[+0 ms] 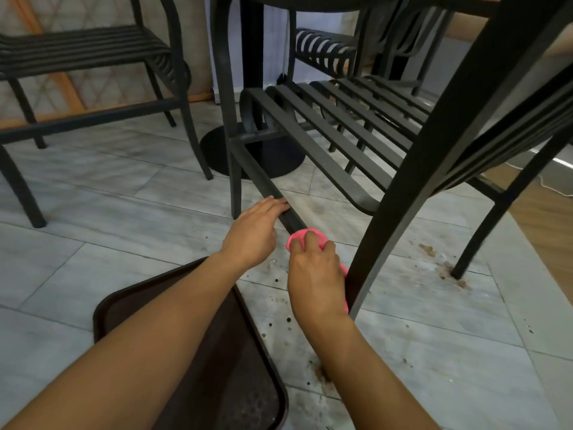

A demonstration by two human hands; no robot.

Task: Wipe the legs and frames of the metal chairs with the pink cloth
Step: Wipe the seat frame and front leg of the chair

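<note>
Hands at the low side rail of a black metal chair, pink cloth pressed to it.

Nearest, a dark brown tray lies on the grey tiled floor under the left forearm. The right hand has its grip closed round the bunched pink cloth, holding it on the rail beside the chair's near leg. The left hand rests just beyond, fingers curled over the same rail. Brown crumbs spot the tiles. Farther off stand a slatted seat, a desk pedestal base and another chair.
</note>
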